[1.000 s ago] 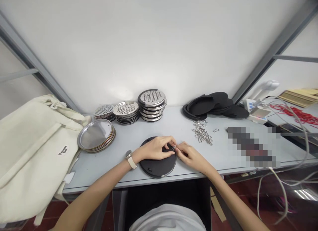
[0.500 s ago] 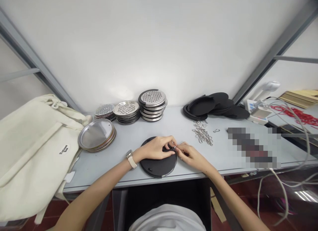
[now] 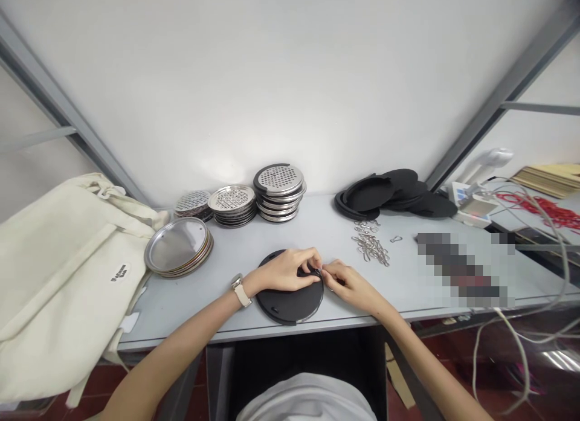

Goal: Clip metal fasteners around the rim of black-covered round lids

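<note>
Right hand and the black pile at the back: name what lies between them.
In the head view, a heap of metal clips lies between the right hand and the black pile.

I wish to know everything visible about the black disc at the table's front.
The black disc looks matt, perhaps rubber or plastic. A dark oval mark, maybe a slot, shows towards its near-left edge; a thin lighter line follows the near-right rim. It lies roughly flat on the grey table, close to the front edge. The left hand's grip lies across it, hiding part; the right hand's grip is at its right rim.
</note>
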{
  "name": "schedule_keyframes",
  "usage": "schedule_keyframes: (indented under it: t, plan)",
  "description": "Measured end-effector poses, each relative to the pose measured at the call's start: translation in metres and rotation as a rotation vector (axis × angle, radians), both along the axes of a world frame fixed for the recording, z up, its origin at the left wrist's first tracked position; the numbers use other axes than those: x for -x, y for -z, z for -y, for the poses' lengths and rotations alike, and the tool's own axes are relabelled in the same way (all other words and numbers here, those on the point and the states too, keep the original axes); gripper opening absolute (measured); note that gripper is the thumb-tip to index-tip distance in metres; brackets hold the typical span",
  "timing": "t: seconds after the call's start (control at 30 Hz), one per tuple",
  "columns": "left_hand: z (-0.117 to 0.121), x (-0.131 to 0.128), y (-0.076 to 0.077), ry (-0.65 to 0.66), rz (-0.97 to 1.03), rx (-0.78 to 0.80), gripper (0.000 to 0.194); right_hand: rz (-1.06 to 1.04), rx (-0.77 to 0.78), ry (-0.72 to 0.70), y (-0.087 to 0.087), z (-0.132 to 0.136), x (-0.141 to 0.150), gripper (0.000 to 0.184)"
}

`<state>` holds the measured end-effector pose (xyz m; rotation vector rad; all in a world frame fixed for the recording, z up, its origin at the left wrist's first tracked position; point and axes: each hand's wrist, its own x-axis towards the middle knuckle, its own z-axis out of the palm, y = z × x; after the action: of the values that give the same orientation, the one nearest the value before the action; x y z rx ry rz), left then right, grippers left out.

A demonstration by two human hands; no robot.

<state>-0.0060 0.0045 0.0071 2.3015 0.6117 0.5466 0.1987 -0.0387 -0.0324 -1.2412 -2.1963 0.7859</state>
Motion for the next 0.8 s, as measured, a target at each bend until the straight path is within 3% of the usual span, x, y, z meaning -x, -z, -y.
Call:
schedule_keyframes:
  t: [0.8]
  plan:
    - [0.0006,0.001,-0.0014,0.002,0.005,-0.015,0.023,0.0,-0.044,0.028,0.0013,0.0002,0.0007,0.035]
